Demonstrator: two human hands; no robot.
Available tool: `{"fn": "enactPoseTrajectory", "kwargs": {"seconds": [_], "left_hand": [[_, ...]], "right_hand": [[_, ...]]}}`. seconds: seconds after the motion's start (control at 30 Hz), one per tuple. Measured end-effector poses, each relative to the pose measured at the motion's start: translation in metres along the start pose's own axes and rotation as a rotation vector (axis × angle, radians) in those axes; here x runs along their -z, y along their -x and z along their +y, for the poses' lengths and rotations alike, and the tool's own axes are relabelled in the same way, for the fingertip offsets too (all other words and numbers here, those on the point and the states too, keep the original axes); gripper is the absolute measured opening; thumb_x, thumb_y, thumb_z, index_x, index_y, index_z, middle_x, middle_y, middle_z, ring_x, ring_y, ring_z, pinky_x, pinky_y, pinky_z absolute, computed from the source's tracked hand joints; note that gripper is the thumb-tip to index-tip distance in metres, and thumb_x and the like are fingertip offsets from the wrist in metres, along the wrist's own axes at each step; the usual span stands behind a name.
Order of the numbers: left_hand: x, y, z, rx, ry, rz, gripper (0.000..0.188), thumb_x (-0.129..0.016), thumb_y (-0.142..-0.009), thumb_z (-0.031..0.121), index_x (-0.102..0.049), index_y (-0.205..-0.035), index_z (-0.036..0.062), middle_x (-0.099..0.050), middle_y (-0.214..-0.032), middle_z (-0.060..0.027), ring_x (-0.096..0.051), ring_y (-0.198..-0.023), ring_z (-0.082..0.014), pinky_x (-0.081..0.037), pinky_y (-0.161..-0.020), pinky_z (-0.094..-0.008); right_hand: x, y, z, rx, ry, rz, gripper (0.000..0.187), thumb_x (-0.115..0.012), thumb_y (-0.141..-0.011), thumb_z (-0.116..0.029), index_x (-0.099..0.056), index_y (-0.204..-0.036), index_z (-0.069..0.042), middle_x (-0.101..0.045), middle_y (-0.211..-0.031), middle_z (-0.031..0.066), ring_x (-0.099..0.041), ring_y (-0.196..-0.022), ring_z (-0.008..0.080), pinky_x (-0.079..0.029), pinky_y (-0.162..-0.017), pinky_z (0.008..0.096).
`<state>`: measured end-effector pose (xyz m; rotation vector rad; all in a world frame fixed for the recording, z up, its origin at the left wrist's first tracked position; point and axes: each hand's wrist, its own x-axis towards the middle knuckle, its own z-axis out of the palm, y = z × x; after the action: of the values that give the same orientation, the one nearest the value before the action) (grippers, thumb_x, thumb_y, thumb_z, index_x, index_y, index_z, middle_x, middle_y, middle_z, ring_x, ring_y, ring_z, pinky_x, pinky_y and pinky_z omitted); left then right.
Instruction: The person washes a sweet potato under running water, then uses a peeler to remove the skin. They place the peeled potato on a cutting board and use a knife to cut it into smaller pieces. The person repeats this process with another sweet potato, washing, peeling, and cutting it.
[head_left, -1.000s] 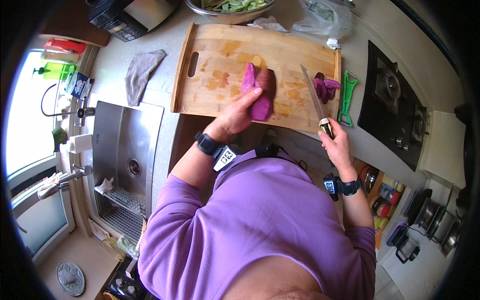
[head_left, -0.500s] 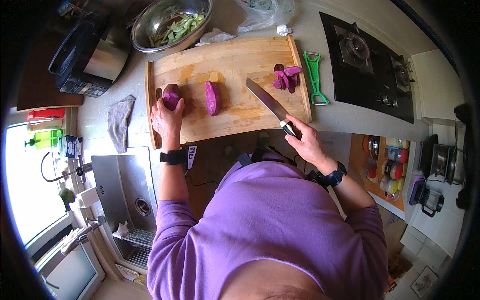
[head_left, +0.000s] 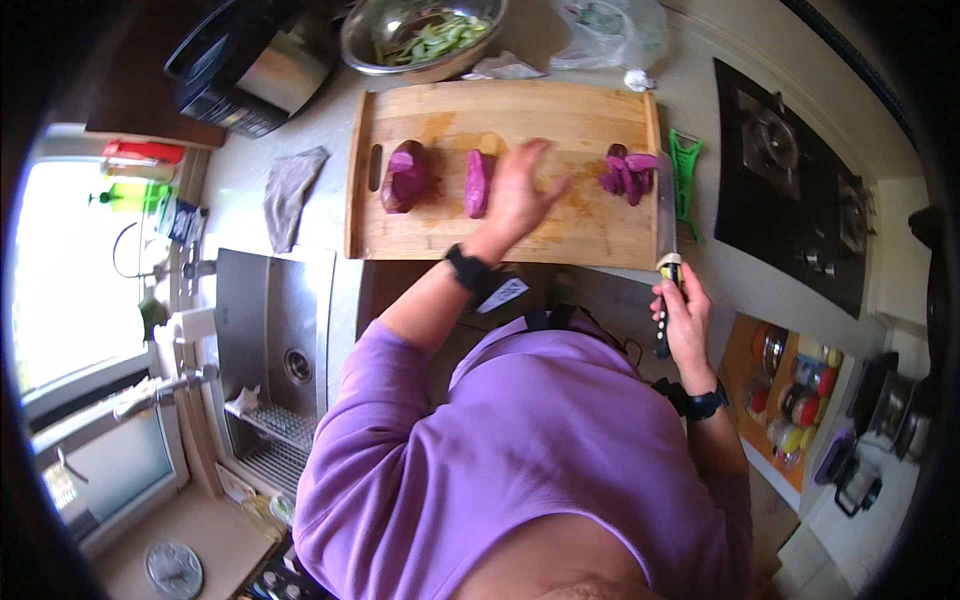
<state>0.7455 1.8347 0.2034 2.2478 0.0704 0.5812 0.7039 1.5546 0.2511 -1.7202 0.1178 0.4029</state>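
Over the middle of the wooden cutting board (head_left: 560,240), my left hand (head_left: 520,195) is open with its fingers spread, holding nothing. Just left of it lies a peeled purple sweet potato piece (head_left: 478,183). Farther left rests a partly peeled purple sweet potato (head_left: 404,178). At the board's right edge my right hand (head_left: 686,318) is closed round the dark handle of a kitchen knife (head_left: 668,215), whose blade points away from me. Several purple peelings (head_left: 629,175) are heaped close to the blade on its left. A green peeler (head_left: 685,180) lies beyond the board's right side.
A steel bowl (head_left: 360,45) with green vegetable pieces stands behind the board, near a plastic bag (head_left: 615,35). A grey cloth (head_left: 293,195) lies left of the board, above the sink (head_left: 270,300). The black gas hob (head_left: 790,190) is at the right.
My left hand has let go of the partly peeled sweet potato and moved right, over the board's middle. My right hand has carried the knife right, to the board's edge. The view has shifted.
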Motion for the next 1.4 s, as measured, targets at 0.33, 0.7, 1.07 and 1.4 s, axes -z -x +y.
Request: {"fn": "enactPoseTrajectory", "kwargs": {"seconds": [0.33, 0.7, 1.07, 1.4], "left_hand": [[-0.106, -0.053, -0.003, -0.103, 0.045, -0.3, 0.039, -0.055, -0.087, 0.021, -0.053, -0.122, 0.0039, -0.053, -0.125, -0.0186, -0.044, -0.12, -0.0368, -0.032, -0.106, -0.0401], [-0.113, -0.053, -0.007, 0.008, 0.293, -0.287, 0.032, -0.059, -0.082, 0.02, -0.061, -0.11, 0.0039, -0.059, -0.112, -0.0154, -0.051, -0.111, -0.0357, -0.041, -0.095, -0.0399], [-0.099, -0.031, -0.006, -0.035, 0.042, -0.226, 0.037, -0.062, -0.082, 0.024, -0.058, -0.114, 0.0057, -0.057, -0.117, -0.0138, -0.053, -0.109, -0.0312, -0.042, -0.094, -0.0367], [-0.11, -0.033, 0.001, -0.111, -0.054, -0.199, 0.047, -0.065, -0.08, 0.036, -0.059, -0.119, 0.0111, -0.055, -0.126, -0.0095, -0.042, -0.124, -0.0338, -0.033, -0.102, -0.0421]], "right_hand": [[0.005, -0.012, -0.003, -0.105, 0.067, -0.076, 0.046, -0.052, -0.091, -0.016, -0.041, -0.135, -0.004, -0.059, -0.079, 0.0053, -0.053, -0.057, 0.0077, -0.046, -0.049, 0.0219], [0.013, -0.013, -0.003, -0.101, 0.168, -0.051, 0.046, -0.053, -0.091, -0.02, -0.042, -0.13, 0.002, -0.058, -0.075, 0.0056, -0.054, -0.053, 0.01, -0.047, -0.047, 0.0249], [0.009, -0.024, 0.012, -0.096, -0.159, -0.125, 0.035, -0.048, -0.094, -0.023, -0.048, -0.122, -0.002, -0.059, -0.077, 0.004, -0.054, -0.057, 0.0082, -0.045, -0.049, 0.0219], [-0.005, -0.018, 0.037, -0.106, -0.322, -0.065, 0.025, -0.047, -0.095, -0.024, -0.052, -0.109, -0.004, -0.059, -0.077, 0.004, -0.053, -0.058, 0.008, -0.044, -0.051, 0.0217]]}}
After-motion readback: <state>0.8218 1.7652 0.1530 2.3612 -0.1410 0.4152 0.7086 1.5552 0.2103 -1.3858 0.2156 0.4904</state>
